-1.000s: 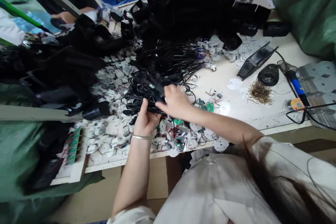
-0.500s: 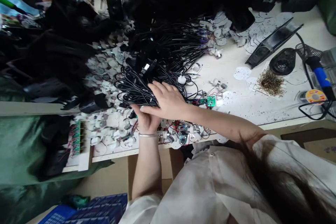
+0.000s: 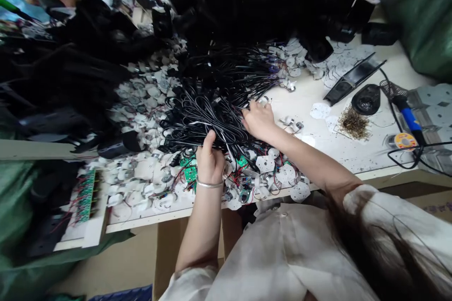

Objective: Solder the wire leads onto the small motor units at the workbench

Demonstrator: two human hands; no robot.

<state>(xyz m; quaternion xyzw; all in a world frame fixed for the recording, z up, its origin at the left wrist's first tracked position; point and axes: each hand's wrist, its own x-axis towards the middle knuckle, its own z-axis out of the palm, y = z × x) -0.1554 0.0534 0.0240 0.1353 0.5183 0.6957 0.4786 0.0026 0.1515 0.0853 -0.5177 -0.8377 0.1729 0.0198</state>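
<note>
Black cables (image 3: 201,122) were clutched by the left hand (image 3: 210,163), the right hand (image 3: 258,120) held apart at 3 o'clock; much tangle was left.

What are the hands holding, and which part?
The left hand grips a bunch of black cables by its near loops; the right hand touches its right edge.

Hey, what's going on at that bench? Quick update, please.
Left hand gripping tangled black cables; right hand at their edge. Green circuit boards lying just below.
</note>
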